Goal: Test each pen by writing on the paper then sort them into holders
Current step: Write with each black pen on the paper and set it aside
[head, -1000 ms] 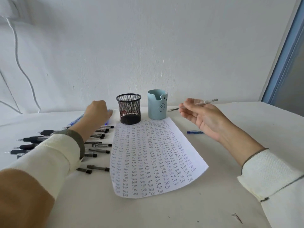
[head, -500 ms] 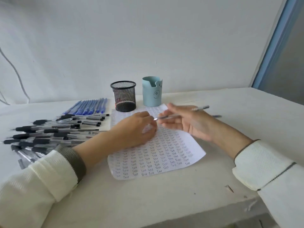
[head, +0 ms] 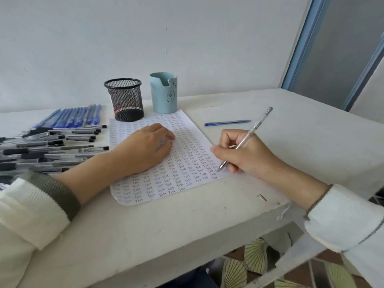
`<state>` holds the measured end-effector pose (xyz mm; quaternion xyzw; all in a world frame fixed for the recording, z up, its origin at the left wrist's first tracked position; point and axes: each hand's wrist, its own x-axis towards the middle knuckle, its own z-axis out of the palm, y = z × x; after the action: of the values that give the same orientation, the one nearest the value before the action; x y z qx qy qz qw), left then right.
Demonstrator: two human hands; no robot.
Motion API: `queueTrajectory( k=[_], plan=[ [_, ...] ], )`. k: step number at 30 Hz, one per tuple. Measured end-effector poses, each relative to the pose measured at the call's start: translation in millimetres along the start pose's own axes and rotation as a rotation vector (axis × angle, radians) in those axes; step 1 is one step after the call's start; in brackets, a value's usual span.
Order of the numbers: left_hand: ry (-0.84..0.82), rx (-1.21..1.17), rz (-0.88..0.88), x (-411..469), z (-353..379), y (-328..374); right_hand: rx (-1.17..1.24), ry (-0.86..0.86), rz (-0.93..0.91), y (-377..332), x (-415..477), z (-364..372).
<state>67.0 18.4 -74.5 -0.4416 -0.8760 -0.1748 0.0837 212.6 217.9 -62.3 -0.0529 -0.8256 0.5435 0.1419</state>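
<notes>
The paper (head: 188, 140) is white, covered in rows of small dark "Test" words. The mesh holder (head: 124, 100) is black, and the pale blue holder (head: 164, 94) carries a little drawn face. Blue pens (head: 76, 117) lie beside grey pens (head: 52, 146) with black caps. The clear pen (head: 255, 126) has a silvery tip. The sleeve (head: 27, 215) is cream, with a grey-green ribbed cuff (head: 56, 192).

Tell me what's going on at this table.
A person is testing pens. The right hand holds a clear pen with its tip on the paper near the right edge; the sheet is nearly filled with the word Test. The left hand rests on the sheet. A pile of black-capped pens and a row of blue pens lie to the left; one blue pen lies apart. No pen sticks out of the black mesh holder or the light blue holder.
</notes>
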Motion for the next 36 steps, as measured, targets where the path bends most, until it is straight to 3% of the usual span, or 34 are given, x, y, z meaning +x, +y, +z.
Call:
queueTrajectory(
  k=[6,36],
  plan=[
    [-0.014,0.007,-0.004,-0.6,0.0,0.6,0.003,0.08,0.013,2.8,3.7,0.2],
    [0.006,-0.018,0.004,-0.7,0.8,-0.6,-0.02,-0.014,-0.041,8.8,8.1,-2.0]
  ],
)
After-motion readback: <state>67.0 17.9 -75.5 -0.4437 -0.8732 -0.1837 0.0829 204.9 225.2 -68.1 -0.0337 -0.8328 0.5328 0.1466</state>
